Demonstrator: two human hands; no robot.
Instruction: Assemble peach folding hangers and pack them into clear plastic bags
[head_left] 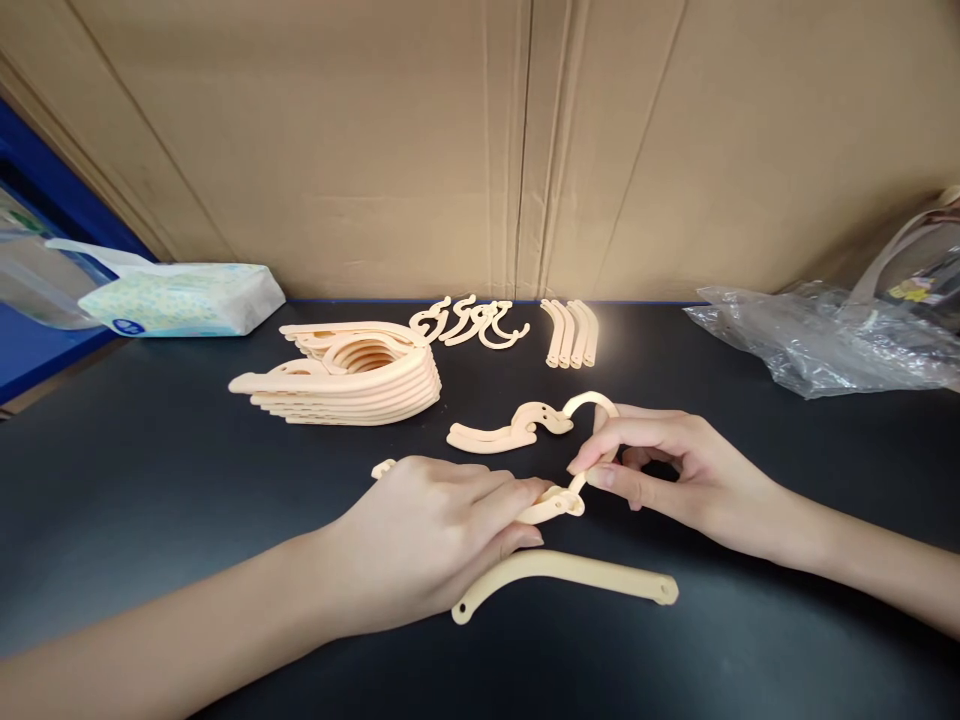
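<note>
Hanger part (543,509) — left hand (442,525) palm-down over it, right hand (697,470) pinching hook (598,398).

Looks like a workshop: cardboard backing (337,150), stacked beige parts (360,398)

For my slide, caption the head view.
Right hand pinches a cream hook; left hand holds a matching piece; stacked parts behind.

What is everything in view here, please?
Hanger stack: one, peach, left
Hook pieces: several, peach, back centre
Curved strips: four, peach, back, right of centre
Bent pieces: count unclear, peach, centre
Hooked piece: one, peach, held
Long strip: one, cream, front
Tissue pack: one, whitish, back left
Plastic wrapping: count unclear, clear, both sides
Cardboard: count unclear, brown, behind
Tabletop: one, black, underneath
Panelling: count unclear, blue, left
Forearms: two, bare, front
Left hand: one, bare, centre
Right hand: one, bare, right
</note>
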